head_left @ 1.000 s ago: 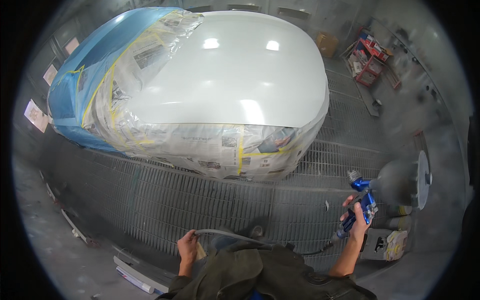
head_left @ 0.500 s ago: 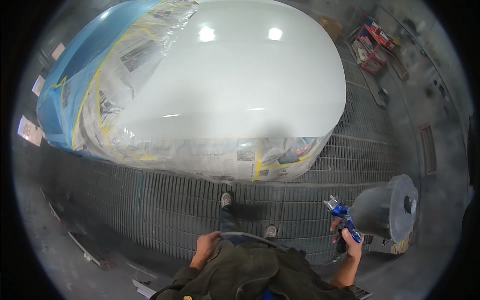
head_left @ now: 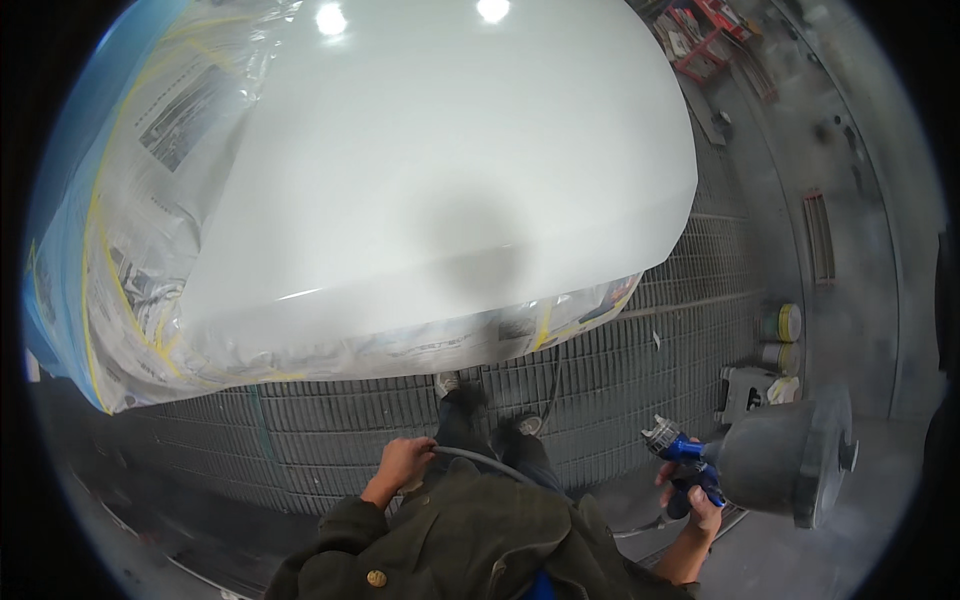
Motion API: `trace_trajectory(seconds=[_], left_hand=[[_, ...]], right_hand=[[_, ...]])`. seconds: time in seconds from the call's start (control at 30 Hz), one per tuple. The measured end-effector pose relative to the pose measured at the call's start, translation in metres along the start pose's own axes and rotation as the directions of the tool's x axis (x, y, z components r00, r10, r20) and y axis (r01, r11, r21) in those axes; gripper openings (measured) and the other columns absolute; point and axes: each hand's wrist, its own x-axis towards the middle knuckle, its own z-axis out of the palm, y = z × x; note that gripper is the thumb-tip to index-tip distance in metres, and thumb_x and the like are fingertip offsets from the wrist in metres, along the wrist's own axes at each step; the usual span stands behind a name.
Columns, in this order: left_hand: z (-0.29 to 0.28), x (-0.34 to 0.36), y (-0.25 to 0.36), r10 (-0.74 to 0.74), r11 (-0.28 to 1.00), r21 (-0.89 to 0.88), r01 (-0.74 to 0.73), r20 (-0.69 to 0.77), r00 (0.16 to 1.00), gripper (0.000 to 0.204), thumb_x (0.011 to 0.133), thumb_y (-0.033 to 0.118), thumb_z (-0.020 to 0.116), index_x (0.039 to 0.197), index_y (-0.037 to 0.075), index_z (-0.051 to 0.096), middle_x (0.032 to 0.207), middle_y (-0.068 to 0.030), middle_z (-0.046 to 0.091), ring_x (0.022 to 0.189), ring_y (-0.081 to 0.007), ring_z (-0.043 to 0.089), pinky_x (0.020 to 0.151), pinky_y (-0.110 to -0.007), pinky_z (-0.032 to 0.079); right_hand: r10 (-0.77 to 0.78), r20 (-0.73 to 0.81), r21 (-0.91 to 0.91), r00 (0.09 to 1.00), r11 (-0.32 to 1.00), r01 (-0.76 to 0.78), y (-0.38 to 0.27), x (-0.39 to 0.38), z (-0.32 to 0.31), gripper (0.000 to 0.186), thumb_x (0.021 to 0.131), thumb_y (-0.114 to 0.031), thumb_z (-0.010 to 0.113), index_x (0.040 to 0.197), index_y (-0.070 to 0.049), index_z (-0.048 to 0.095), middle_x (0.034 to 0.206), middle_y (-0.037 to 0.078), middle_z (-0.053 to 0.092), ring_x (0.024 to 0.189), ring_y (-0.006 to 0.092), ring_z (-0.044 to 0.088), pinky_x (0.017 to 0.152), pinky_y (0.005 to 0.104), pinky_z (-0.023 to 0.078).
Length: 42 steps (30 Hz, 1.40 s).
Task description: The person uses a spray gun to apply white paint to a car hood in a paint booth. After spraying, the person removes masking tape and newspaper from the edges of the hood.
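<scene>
Right hand [head_left: 692, 497] was closed round the handle of a blue spray gun [head_left: 683, 462], low at the right, nozzle tipped up toward the panel; its large grey cup [head_left: 785, 455] hung to the right of the gun. Left hand [head_left: 402, 462] was wrapped loosely about the grey air hose [head_left: 480, 458], held near the waist above the dark jacket [head_left: 450, 540].

Judgement: the step would go best with the hose kept gathered behind the body, clear of wet paint, and the gun held square to the surface at an even stand-off.

Shoes stood on the grey floor grate [head_left: 640, 370], just below the panel's near edge.

By the grate's right edge: a grey canister [head_left: 742, 392], and beyond it two tins, one with a yellow lid [head_left: 789, 322].

Glossy white car panel [head_left: 440, 170] filled the middle, edged with newspaper masking [head_left: 130, 280], clear film and yellow tape. Blue sheeting [head_left: 60, 170] lay past the far left. Red rack [head_left: 712, 35] at the far right; its labels were too small to tell.
</scene>
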Motion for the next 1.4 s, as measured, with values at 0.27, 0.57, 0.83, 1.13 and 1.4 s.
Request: trace_trajectory(seconds=[0.27,0.57,0.83,1.13,1.4], left_hand=[[-0.043,-0.001,-0.040,0.046,0.997,0.065,-0.053,0.098,0.994,0.028,0.081,0.026,0.077,0.108,0.015,0.076,0.091,-0.0123,0.073,0.087,-0.0369,0.068,0.074,-0.047,0.054],[-0.031,-0.100,-0.105,0.044,0.996,0.078,-0.048,0.046,0.998,0.028,0.083,0.024,0.075,0.108,0.014,0.076,0.097,-0.0127,0.075,0.090,-0.0371,0.069,0.080,-0.048,0.055],[-0.046,-0.230,-0.160,-0.055,0.997,0.044,0.056,-0.040,0.998,0.026,0.083,0.024,0.074,0.106,0.012,0.076,0.097,-0.0135,0.074,0.090,-0.0369,0.069,0.080,-0.048,0.055],[-0.073,-0.297,-0.233,0.043,0.990,0.139,-0.032,-0.071,0.997,0.028,0.084,0.025,0.073,0.108,0.011,0.076,0.096,-0.0160,0.074,0.088,-0.0363,0.071,0.078,-0.046,0.056],[-0.102,-0.372,-0.335,-0.011,0.994,0.104,0.025,-0.127,0.992,0.030,0.086,0.030,0.073,0.108,0.010,0.073,0.097,-0.0145,0.074,0.093,-0.0388,0.068,0.079,-0.050,0.052]], right_hand=[[-0.018,-0.266,0.005,0.964,1.000,0.020,0.027,-0.061,0.036,0.095,0.079,-0.048,0.079,0.149,0.002,0.039,0.106,0.023,0.065,0.088,0.0320,0.068,0.053,0.0345,0.058],[-0.085,-0.178,0.101,0.980,0.989,0.105,0.090,-0.148,0.075,0.091,0.080,-0.044,0.078,0.148,0.004,0.040,0.107,0.023,0.066,0.088,0.0317,0.069,0.053,0.0329,0.058],[-0.060,-0.117,0.214,0.991,0.973,0.084,0.129,-0.216,0.119,0.078,0.082,-0.040,0.078,0.138,0.005,0.048,0.104,0.022,0.067,0.088,0.0303,0.070,0.052,0.0332,0.057],[-0.202,-0.262,0.120,0.944,0.964,0.239,0.137,-0.257,0.180,0.057,0.091,-0.036,0.069,0.126,0.007,0.057,0.104,0.018,0.067,0.084,0.0244,0.068,0.048,0.0297,0.054],[-0.439,-0.077,-0.067,0.895,0.898,0.434,0.147,-0.269,0.285,0.029,0.100,-0.024,0.059,0.106,0.003,0.067,0.092,0.014,0.072,0.065,0.0140,0.060,0.058,0.0266,0.045]])
